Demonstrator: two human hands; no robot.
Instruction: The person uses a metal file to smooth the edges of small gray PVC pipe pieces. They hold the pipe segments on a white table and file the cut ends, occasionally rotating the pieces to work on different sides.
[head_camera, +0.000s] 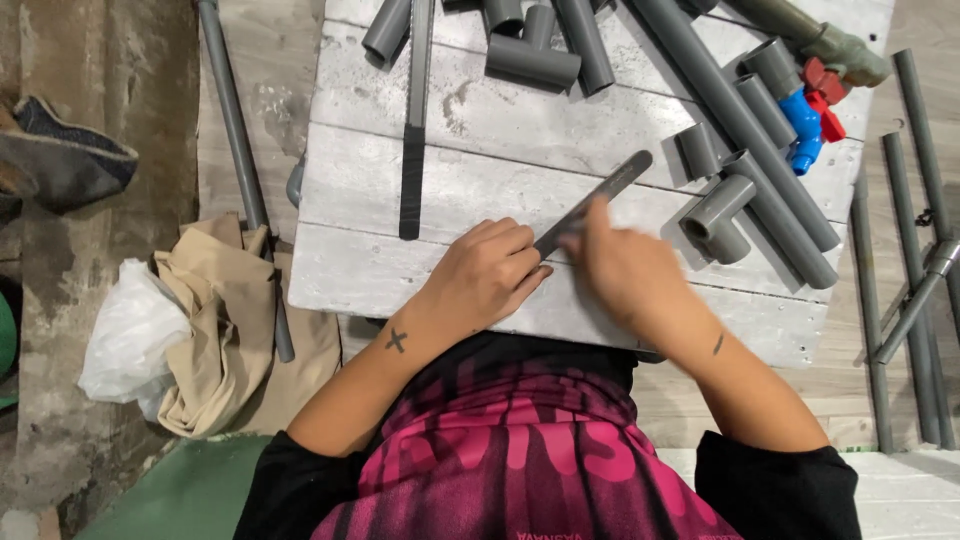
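A thin grey metal strip, like a flat file or ruler, lies slanted on the white wooden board. My left hand rests on the board with its fingertips pinching the strip's near end. My right hand is blurred and lies over the strip just right of the left hand, fingers touching it. A grey pipe tee fitting stands just right of my right hand.
Several grey pipes and fittings lie across the board's far side. A blue and red valve sits at the right. A dark flat bar lies at the left. Cloth and a white bag lie on the floor.
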